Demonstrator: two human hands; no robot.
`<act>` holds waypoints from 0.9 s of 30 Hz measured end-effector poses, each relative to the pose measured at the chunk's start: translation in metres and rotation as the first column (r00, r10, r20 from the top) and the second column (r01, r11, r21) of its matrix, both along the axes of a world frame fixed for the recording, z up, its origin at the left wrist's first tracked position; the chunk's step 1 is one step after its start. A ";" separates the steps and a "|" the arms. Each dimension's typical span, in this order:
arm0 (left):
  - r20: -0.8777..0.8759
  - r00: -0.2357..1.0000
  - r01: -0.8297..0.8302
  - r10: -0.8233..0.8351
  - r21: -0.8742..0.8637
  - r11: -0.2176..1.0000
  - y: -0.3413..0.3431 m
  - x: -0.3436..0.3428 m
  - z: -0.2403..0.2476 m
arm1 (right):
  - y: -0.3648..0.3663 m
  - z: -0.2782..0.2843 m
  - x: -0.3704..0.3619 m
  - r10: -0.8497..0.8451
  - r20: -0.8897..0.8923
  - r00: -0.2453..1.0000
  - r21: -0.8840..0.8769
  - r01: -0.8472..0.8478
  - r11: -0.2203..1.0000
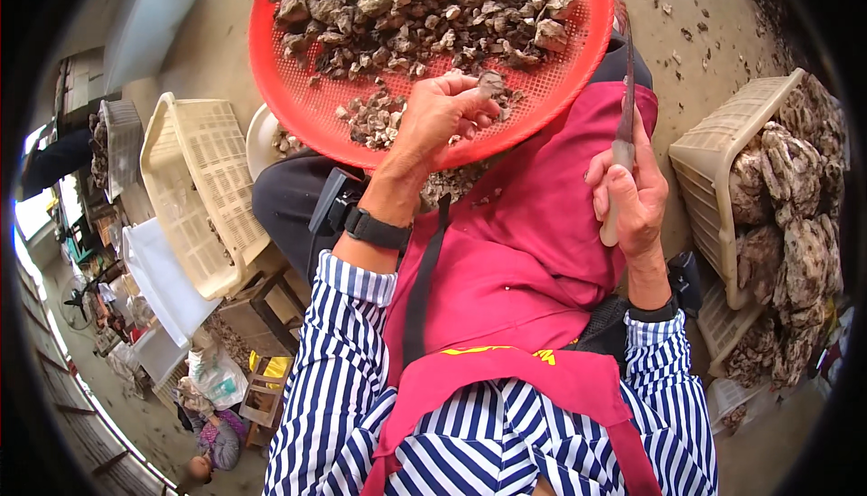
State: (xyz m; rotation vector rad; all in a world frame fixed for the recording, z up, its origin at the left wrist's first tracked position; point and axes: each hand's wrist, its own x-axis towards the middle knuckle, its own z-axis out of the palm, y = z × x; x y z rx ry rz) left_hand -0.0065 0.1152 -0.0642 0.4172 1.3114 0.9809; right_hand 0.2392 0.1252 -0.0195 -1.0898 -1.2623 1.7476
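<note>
In front of me a round red plastic basket (562, 90) holds many rough grey-brown chunks (424, 13), with a smaller heap of pale bits (372, 121) near its close side. My left hand (438, 117) is over the close part of the basket, fingers closed on a small grey-brown chunk (490, 83). To the right, above the magenta apron (515, 234) on my lap, my right hand (637, 194) grips a knife (623, 148) by its pale handle. Its long, narrow dark blade points away from me, beside the basket's right rim.
At right, a cream plastic crate (700, 166) tips toward large rough whitish-brown lumps (795, 234). Cream crates (203, 180), a white tray (163, 270) and a wooden stool (265, 397) stand at left. Another person (221, 437) is low at far left. Crumbs dot the floor (677, 27).
</note>
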 end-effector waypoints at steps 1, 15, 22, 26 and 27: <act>0.002 1.000 -0.005 0.005 0.003 1.000 -0.002 0.001 0.003 | 0.000 0.001 -0.001 0.005 0.002 1.000 0.003 -0.005 1.000; -0.247 0.957 -0.091 0.153 0.244 0.965 -0.055 0.029 0.049 | -0.002 0.012 -0.020 0.185 0.052 0.981 -0.108 -0.179 0.978; -0.586 0.793 0.138 0.167 0.440 0.887 -0.080 0.046 0.057 | -0.016 0.022 -0.057 0.255 -0.023 0.967 -0.181 -0.255 0.950; -0.467 0.865 0.055 0.183 0.450 0.891 -0.087 0.049 0.066 | -0.021 0.021 -0.065 0.210 -0.019 0.978 -0.137 -0.210 0.968; -0.209 0.954 -0.116 0.217 0.410 0.905 -0.088 0.051 0.067 | -0.023 0.020 -0.066 0.191 -0.018 0.981 -0.088 -0.192 0.977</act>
